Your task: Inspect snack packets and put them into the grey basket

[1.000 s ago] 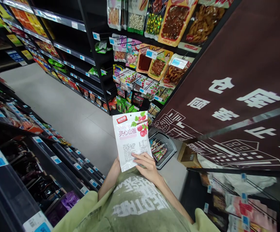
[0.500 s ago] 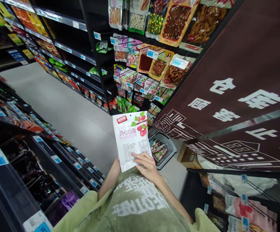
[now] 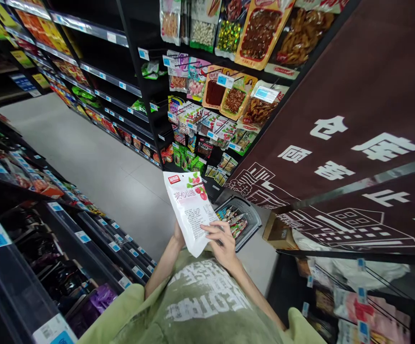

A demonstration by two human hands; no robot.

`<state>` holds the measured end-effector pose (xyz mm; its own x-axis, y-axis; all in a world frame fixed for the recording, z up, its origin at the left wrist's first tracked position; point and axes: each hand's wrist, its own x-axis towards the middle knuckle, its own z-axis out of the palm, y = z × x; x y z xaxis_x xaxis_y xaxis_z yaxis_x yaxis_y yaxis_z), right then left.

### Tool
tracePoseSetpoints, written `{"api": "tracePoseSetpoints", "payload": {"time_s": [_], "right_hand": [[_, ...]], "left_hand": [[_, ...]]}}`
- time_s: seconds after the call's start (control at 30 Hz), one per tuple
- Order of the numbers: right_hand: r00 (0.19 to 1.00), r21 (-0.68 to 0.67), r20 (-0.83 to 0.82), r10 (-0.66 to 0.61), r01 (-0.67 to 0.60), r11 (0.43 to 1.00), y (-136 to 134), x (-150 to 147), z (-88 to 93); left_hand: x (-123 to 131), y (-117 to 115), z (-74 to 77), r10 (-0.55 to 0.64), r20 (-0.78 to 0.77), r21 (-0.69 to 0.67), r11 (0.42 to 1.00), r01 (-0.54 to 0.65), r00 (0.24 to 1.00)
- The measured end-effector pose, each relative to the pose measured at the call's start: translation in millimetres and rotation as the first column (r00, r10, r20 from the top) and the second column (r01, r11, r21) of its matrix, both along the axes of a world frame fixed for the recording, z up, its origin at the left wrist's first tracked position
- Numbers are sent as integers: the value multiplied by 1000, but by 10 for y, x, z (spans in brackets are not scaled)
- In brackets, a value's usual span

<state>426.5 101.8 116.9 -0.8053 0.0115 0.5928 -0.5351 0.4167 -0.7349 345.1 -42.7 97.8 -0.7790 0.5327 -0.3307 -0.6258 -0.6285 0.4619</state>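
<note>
A white snack bag (image 3: 190, 215) with red berries, green leaves and a red logo is held in front of my chest, tilted to one side. My left hand (image 3: 179, 235) grips it from behind at the lower left edge, its fingers mostly hidden by the bag. On the lower right, my right hand (image 3: 223, 242) holds the edge, with its fingers lying across the printed text on the face. Below and beyond the bag, a grey shopping basket (image 3: 252, 224) with several packets in it rests on the floor.
Hanging snack packs (image 3: 214, 91) fill the rack ahead. A brown printed curtain (image 3: 336, 143) slopes down at the right, with a cardboard box (image 3: 279, 231) beneath it. Shelves with price tags (image 3: 81, 236) run along my left. Grey floor (image 3: 96, 157) stretches between the shelves.
The bag has tilted and turned, its top leaning to the left and its bottom moving slightly right. My right hand has shifted a little right with it, still holding on.
</note>
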Motion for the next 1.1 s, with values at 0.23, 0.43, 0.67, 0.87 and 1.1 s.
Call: {"api": "tracePoseSetpoints", "payload": {"time_s": [0.23, 0.43, 0.67, 0.87, 1.1], "right_hand": [[925, -662, 350, -150, 358, 659, 33, -102, -88], [866, -851, 498, -37, 496, 173, 249, -148, -191], [806, -861, 490, 332, 506, 42, 415, -179, -478], [781, -846, 464, 419, 531, -54, 420, -196, -567], [780, -865, 425, 459, 500, -48, 401, -230, -491]], "left_hand": [[-128, 55, -94, 223, 50, -252, 946, -204, 974], [-228, -15, -158, 387, 125, -345, 880, -326, 913], [-183, 39, 58, 313, -22, -211, 927, -311, 949], [-199, 15, 87, 316, -109, -299, 894, -335, 942], [-228, -8, -25, 404, -67, -369, 839, -399, 912]]}}
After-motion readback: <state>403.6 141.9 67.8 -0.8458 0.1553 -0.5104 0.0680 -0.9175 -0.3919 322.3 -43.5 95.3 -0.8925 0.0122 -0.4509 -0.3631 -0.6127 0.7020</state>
